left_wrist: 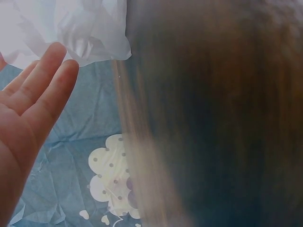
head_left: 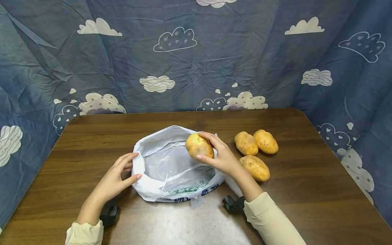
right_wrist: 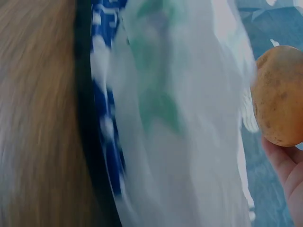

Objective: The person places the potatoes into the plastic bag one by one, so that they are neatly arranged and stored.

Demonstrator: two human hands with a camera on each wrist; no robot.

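A white plastic bag (head_left: 149,183) with green and blue print lies on the table, its mouth spread wide. My right hand (head_left: 221,156) grips a yellow-brown potato (head_left: 198,147) above the right part of the bag's mouth. In the right wrist view, the fingers (right_wrist: 279,161) hold that potato (right_wrist: 279,99) beside the bag's printed side (right_wrist: 189,118). At the bag's left rim, my left hand (head_left: 115,179) touches the plastic with extended fingers and thumb. The left wrist view shows these fingers (left_wrist: 47,85) fairly straight against the bag (left_wrist: 90,33).
To the right of the bag lie three more potatoes: one (head_left: 246,143) beside another (head_left: 266,141) at the back, and one (head_left: 255,168) nearer, close to the right forearm. The brown wooden table (head_left: 315,190) ends at a blue cloud-patterned curtain (head_left: 194,79).
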